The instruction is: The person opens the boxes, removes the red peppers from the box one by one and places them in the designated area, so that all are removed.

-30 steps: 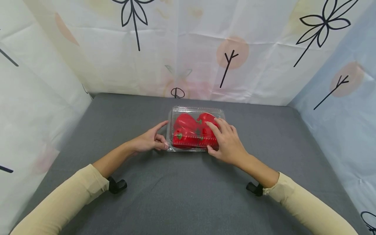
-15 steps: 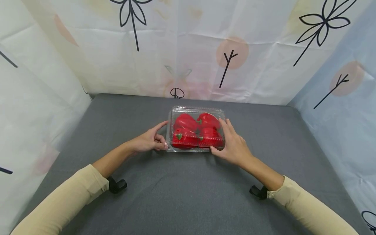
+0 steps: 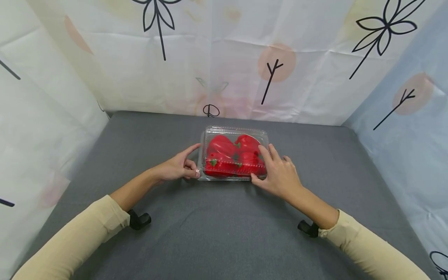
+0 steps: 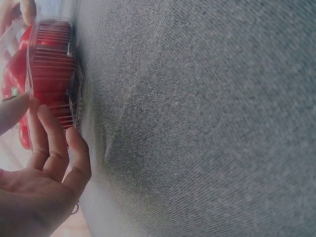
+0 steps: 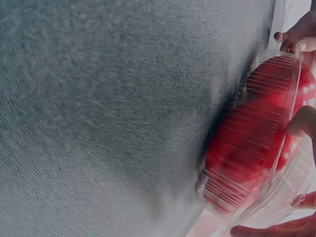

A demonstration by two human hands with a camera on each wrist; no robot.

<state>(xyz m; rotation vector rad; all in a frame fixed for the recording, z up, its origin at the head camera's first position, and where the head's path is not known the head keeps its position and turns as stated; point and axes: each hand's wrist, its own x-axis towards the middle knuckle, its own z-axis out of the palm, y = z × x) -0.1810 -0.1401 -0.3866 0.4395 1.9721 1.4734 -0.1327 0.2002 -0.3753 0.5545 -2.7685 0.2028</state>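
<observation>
A clear plastic clamshell box [image 3: 231,129] with its lid down lies on the grey cloth, holding several red bell peppers [image 3: 221,144] with green stems. My left hand [image 3: 175,167] is at the box's front left corner. In the left wrist view, its thumb and fingertips pinch the rim [image 4: 30,74], the other fingers bent beside the ribbed wall. My right hand [image 3: 280,177] grips the right end: the thumb is at the front rim, the index finger over the lid, other fingers along the right side. The right wrist view shows that thumb [image 5: 303,123] against the rim.
Grey cloth [image 3: 217,229] covers the table around the box. White printed curtain [image 3: 231,70] stands behind the far edge, with more hanging at the left and right sides. Each wrist wears a black strap mount, the left mount [image 3: 140,221] and the right mount [image 3: 308,228].
My right hand has slid rightward from over the lid to the box's right end, and its index finger has since bent back over the lid. The left hand and box stay put.
</observation>
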